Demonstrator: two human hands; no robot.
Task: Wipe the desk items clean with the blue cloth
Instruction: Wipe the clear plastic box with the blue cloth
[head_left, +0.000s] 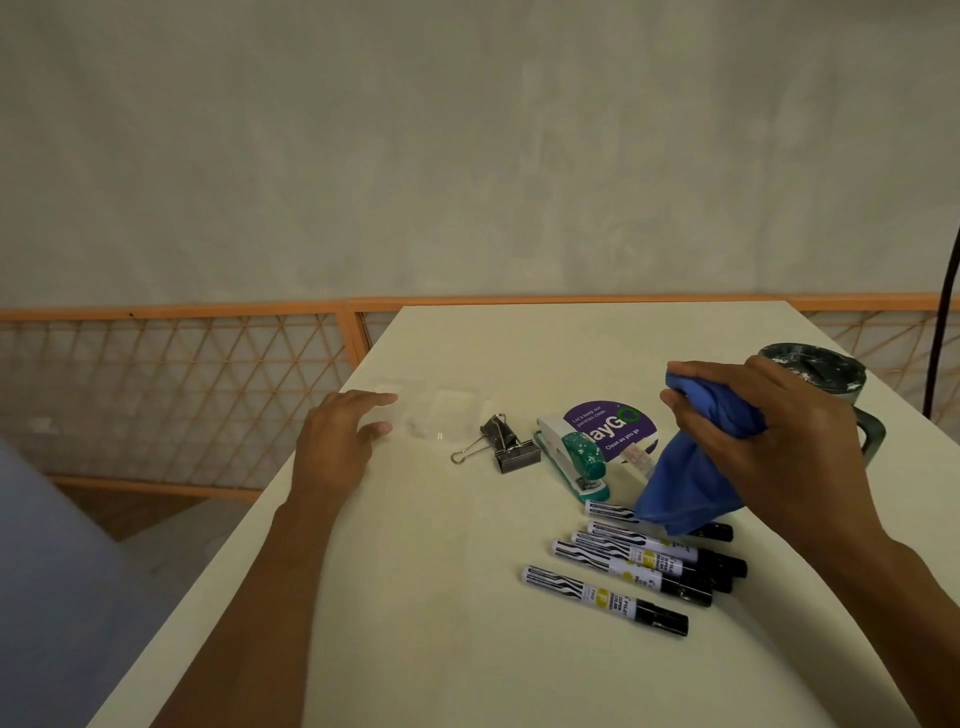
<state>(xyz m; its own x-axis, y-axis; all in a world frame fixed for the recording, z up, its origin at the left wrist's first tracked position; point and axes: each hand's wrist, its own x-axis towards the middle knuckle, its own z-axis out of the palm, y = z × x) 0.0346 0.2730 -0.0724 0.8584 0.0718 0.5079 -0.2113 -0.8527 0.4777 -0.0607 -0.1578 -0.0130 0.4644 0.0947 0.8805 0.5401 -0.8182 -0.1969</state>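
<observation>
— Where is the cloth?
— The blue cloth is at three o'clock over the cream desk, bunched in the right hand's curled fingers; the left hand is at nine, fingers loosely spread.
— The room?
— Grey wall; orange lattice railing at twelve.

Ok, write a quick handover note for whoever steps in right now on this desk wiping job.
Left hand: open, holds nothing, fingertips beside the clear plastic case.
Right hand: grips the bunched blue cloth, which hangs over the markers.
On the table: binder clip, stapler, purple round sticker, five markers; dark mug behind the right hand.
Done: cannot tell what is wiped. Left: wipe each item.
</observation>
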